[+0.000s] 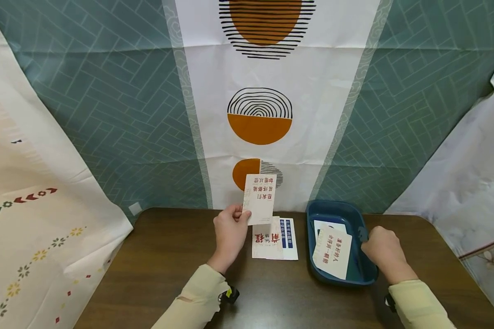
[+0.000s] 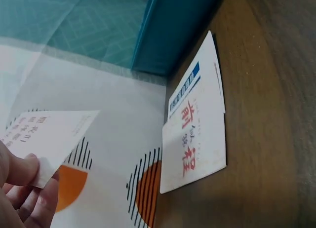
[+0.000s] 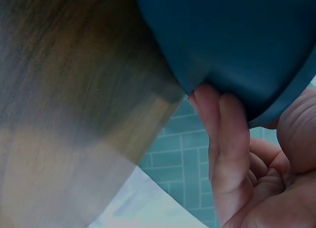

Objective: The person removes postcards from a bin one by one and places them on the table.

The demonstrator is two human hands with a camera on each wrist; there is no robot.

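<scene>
My left hand pinches a white card with red writing between thumb and fingers. It holds the card upright above two overlapping cards on the table, one with large red characters, the other with blue blocks. At the right, my right hand grips the rim of a dark blue plastic bin. In the right wrist view, fingertips press the bin's outer wall, with the thumb over the rim. Inside the bin lies a white card with red writing, partly covering another card.
The brown wooden table ends at a hanging green and white cloth with orange circles. White patterned cloth hangs on the left, and more pale cloth on the right.
</scene>
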